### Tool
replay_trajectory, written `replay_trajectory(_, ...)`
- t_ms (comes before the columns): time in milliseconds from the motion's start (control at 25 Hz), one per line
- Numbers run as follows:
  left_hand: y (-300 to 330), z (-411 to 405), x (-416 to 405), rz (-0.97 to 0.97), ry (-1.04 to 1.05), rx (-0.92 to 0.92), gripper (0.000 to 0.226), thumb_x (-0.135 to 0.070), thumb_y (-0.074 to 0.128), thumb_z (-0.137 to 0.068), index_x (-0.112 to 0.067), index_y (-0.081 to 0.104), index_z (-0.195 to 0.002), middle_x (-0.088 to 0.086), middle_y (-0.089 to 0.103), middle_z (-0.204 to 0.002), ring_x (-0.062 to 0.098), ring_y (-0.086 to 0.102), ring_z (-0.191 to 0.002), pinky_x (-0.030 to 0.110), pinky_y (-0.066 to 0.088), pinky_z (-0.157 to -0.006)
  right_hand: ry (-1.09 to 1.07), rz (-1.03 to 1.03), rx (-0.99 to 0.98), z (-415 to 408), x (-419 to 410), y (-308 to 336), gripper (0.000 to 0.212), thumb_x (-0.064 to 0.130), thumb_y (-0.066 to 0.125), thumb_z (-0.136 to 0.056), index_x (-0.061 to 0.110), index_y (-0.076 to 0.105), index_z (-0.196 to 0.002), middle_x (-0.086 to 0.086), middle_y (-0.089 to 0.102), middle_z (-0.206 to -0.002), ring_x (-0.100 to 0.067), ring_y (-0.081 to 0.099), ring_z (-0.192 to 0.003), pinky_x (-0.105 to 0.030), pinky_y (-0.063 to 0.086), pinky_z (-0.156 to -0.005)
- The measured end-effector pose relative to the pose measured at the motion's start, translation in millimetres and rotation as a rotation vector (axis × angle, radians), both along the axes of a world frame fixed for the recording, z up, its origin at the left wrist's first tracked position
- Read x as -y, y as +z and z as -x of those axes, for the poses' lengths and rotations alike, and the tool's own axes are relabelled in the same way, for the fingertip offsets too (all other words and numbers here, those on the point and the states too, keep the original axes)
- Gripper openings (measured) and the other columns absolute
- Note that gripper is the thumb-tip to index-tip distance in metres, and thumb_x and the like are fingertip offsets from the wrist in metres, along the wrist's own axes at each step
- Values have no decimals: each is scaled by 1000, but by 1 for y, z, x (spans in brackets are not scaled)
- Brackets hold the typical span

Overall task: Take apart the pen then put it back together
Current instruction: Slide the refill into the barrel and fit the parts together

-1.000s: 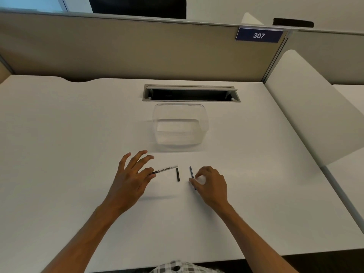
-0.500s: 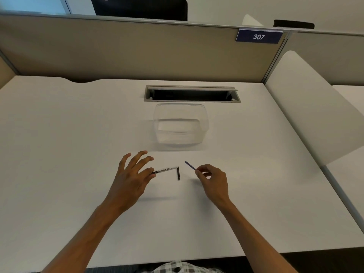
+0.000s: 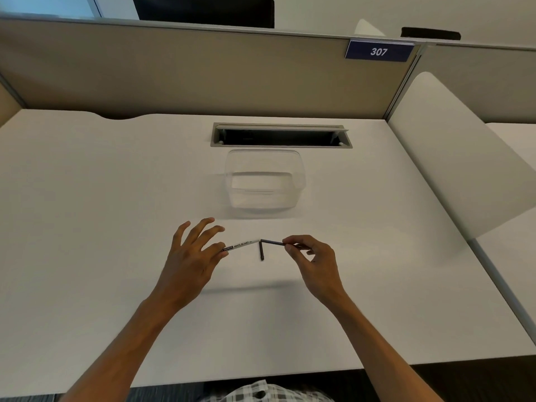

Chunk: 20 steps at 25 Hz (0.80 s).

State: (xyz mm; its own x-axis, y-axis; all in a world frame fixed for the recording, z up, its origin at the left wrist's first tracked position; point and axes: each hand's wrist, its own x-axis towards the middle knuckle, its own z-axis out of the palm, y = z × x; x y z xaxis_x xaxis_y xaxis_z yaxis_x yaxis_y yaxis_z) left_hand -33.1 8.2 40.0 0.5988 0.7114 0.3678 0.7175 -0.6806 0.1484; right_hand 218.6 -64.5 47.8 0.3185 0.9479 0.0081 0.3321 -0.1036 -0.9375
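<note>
Nearest the camera, a checked garment [image 3: 261, 394] shows at the bottom edge, with two bare forearms reaching out over the white desk [image 3: 87, 227]. The left hand [image 3: 191, 256] pinches one end of the white pen barrel [image 3: 239, 245], printed "WHITE BOARD", between thumb and forefinger; its other fingers [image 3: 203, 224] fan out loosely above. The barrel slants up and to the right, its free end near the tip of a thin dark rod [image 3: 272, 242]. The right hand [image 3: 313, 256] grips that rod's right end between fingertip and thumb, remaining fingers curled, holding it roughly level and pointed leftward at the barrel. Just below where the two meet, a short dark pen piece [image 3: 262, 251] lies on the desk, pointing toward the camera.

Farther back stands a clear plastic container [image 3: 265, 184], empty. Behind it an open cable slot [image 3: 281, 135] is cut into the desk, then a beige partition [image 3: 174, 71] bearing a blue "307" plate [image 3: 378, 51].
</note>
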Motion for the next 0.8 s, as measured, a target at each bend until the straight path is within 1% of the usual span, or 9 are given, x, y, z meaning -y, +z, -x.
replay_trajectory(240,3,2,1,-18,-5,-1,36,-36,38,-95,-16,69,-93,6,61,-127,26,42,-132,50,25,-110,-6,-17,-20,-4,0,5,12,16,67,-90,27,74,-88,19,74,-90,2,64,-87,-19,40,-78)
replay_trajectory(400,5,1,2,-28,-11,-11,37,-36,38,-96,-16,69,-94,5,61,-127,26,42,-132,50,25,-110,17,-15,-20,-2,3,8,10,17,67,-90,25,74,-90,16,74,-92,2,64,-88,-19,40,-78)
replay_trajectory(480,6,0,3,-29,-13,-15,37,-36,38,-96,-16,69,-94,5,61,-127,26,42,-132,50,25,-110,26,-11,-19,-1,4,8,9,18,67,-90,24,74,-91,16,74,-93,2,64,-90,-16,39,-78)
replay_trajectory(640,7,0,4,-30,-19,-20,37,-36,38,-96,-16,68,-94,5,61,-127,26,41,-133,50,25,-110,41,-21,21,0,7,9,9,18,67,-90,24,73,-92,16,73,-94,3,63,-90,-4,37,-75)
replay_trajectory(680,7,0,4,-33,-23,-29,36,-36,38,-96,-16,68,-94,5,61,-127,26,41,-133,51,25,-110,44,-28,32,-1,7,9,9,17,67,-90,23,73,-93,16,73,-94,3,63,-89,-3,37,-74)
replay_trajectory(800,8,-1,5,-50,-36,-58,36,-35,38,-96,-15,68,-94,5,60,-127,27,40,-134,51,24,-111,73,-76,85,-3,7,12,9,14,67,-90,20,74,-93,12,73,-94,0,63,-88,-7,40,-71)
